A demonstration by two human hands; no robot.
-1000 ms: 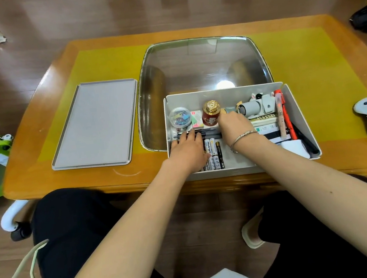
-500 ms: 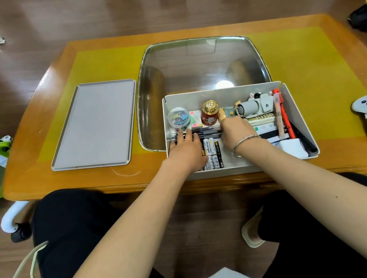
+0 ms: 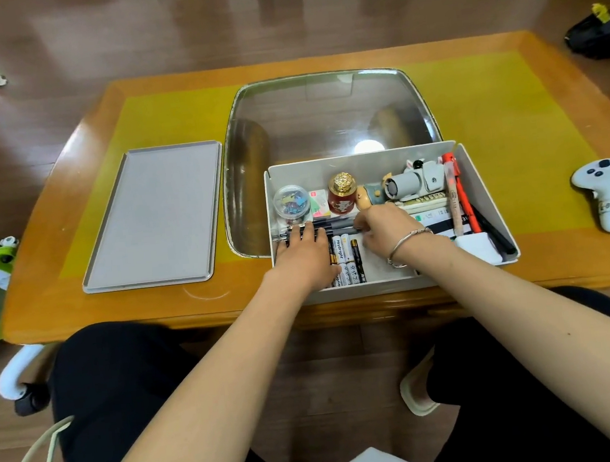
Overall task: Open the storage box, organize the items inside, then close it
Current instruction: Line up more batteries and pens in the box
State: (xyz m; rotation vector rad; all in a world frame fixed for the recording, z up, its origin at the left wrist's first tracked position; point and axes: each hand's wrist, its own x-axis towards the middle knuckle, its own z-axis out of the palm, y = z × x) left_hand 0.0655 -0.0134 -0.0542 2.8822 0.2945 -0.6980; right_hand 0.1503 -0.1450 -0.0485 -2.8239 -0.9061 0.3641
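Box point(image 3: 478, 175) sits lidless at the tabletop's point(image 3: 508, 104) near edge; lid point(image 3: 151, 217) lies flat to its left. Both hands are inside the box. Left hand point(image 3: 304, 253): fingers straight, pressing on the pens point(image 3: 336, 223), over the batteries point(image 3: 348, 260). Right hand point(image 3: 386, 228): fingers curled at the pens' other end; grip cannot be told. Red jar point(image 3: 342, 198) stands upright behind.

Glossy wood table point(image 3: 67, 203), matt plastic box point(image 3: 369, 288), shiny metal bracelet point(image 3: 406, 242).
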